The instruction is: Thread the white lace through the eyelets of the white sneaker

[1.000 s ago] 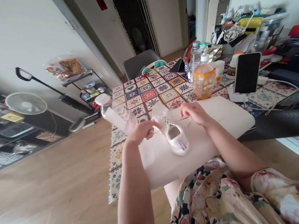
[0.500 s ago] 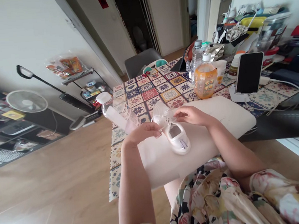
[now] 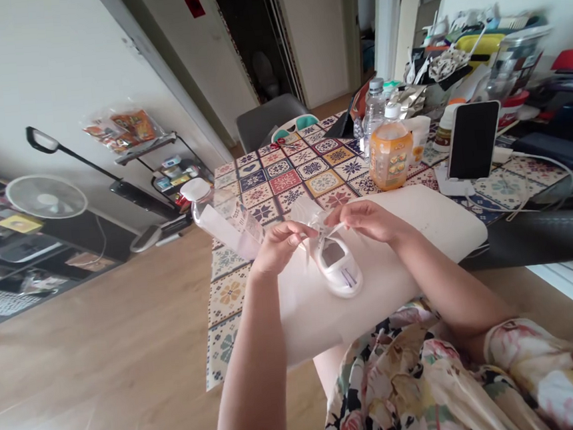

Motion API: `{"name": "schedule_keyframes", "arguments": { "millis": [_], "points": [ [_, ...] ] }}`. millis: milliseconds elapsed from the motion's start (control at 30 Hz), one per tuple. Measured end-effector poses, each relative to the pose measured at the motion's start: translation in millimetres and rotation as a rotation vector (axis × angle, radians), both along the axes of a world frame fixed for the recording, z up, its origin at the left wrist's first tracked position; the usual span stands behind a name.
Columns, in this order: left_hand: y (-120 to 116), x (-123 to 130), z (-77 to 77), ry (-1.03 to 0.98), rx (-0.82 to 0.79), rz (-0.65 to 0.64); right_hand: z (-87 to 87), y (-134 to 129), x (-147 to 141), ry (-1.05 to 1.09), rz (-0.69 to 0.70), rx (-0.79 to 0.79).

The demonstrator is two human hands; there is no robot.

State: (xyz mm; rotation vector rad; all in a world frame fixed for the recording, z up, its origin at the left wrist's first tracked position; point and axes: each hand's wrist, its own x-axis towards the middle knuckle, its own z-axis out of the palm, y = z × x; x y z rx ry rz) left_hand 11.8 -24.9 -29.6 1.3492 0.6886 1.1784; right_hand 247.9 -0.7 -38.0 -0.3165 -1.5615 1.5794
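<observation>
A small white shoe [image 3: 343, 278] lies on a white sheet [image 3: 398, 292] at the table's near edge, its heel towards me. My left hand [image 3: 283, 243] is left of the laces, thumb and fingertips pinched on a white shoelace. On the other side, my right hand [image 3: 370, 221] pinches a lace [image 3: 336, 228] above the shoe's opening. The laces cross over the front of the shoe between both hands. Clear crinkled plastic [image 3: 306, 208] shows just beyond the toe, which is partly hidden.
Left of my left hand stands a clear bottle [image 3: 216, 214] with a white cap. An orange-labelled bottle [image 3: 390, 156], a phone on a stand [image 3: 475, 141] and cables are at the right. A patterned cloth [image 3: 282, 168] covers the table; scissors [image 3: 283, 144] lie farther back.
Both hands have come closer together above the shoe. The laces between them are now drawn out, with a white strand stretched to my right fingers. The shoe stays in place.
</observation>
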Motion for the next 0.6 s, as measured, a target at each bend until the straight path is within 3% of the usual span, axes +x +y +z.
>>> {"name": "schedule_keyframes", "arguments": {
  "millis": [100,200,467,600],
  "points": [
    [0,12,-3.2,-0.033,-0.025,0.026,-3.0,0,-13,0.056,0.062,-0.11],
    [1,17,-4.0,-0.016,-0.025,0.039,-5.0,-1,-24,0.056,0.023,-0.163],
    [0,22,-1.2,-0.019,0.0,0.104,-9.2,-2,-35,-0.053,-0.193,0.093],
    [0,25,-1.4,-0.04,-0.051,0.111,-9.6,-3,-35,-0.049,-0.168,0.008]
  ]
}}
